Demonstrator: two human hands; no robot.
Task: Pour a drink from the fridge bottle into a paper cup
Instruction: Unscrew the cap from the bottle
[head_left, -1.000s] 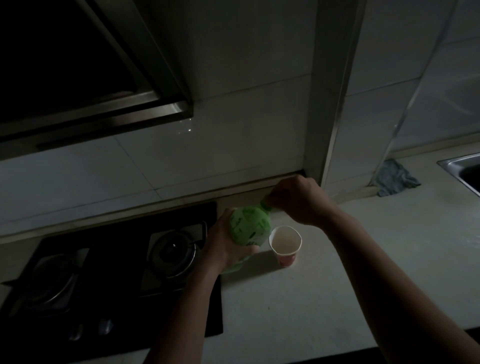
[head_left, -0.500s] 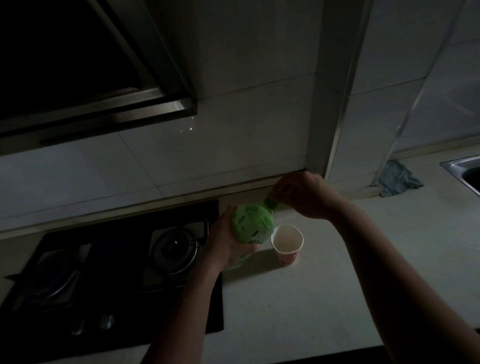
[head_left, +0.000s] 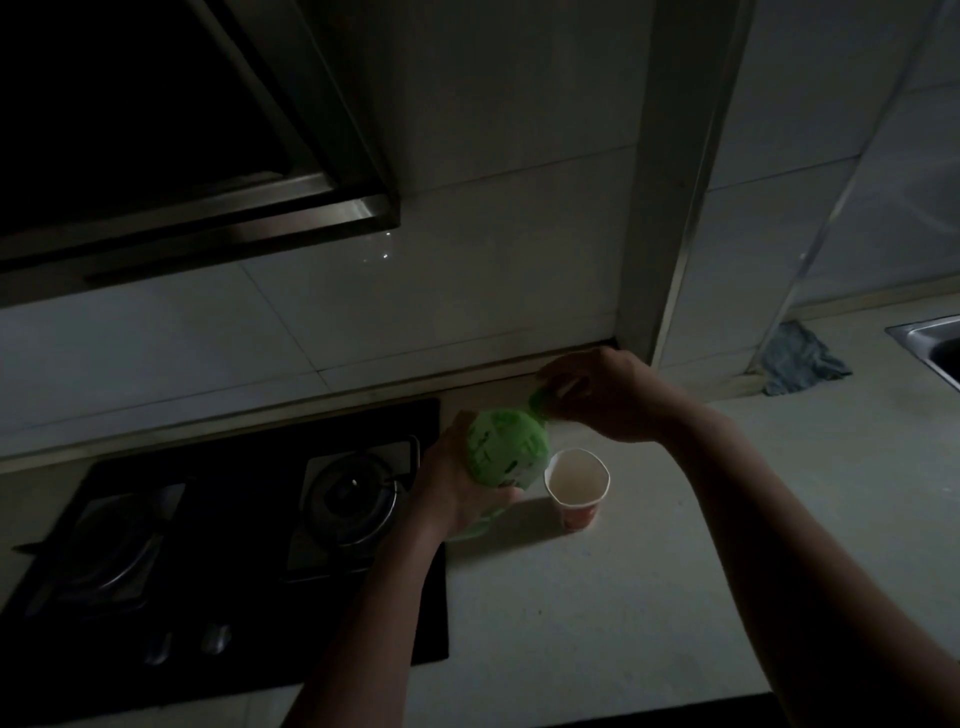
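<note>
- Head view, dim kitchen: left hand (head_left: 457, 483) wrapped around body of green bottle (head_left: 509, 452), holding it upright on pale counter (head_left: 675, 597).
- Right hand (head_left: 608, 395) at bottle's 1 o'clock, fingers pinched on green cap (head_left: 540, 401).
- Paper cup (head_left: 576, 486) stands upright just beside bottle at its 3 o'clock, open mouth up, red print low on the wall; inside looks pale, contents unclear.
- Gas hob (head_left: 218, 545) at 9 o'clock of bottle.
- Blue rag (head_left: 797, 358) and sink (head_left: 930, 343) far off at 2 o'clock.
</note>
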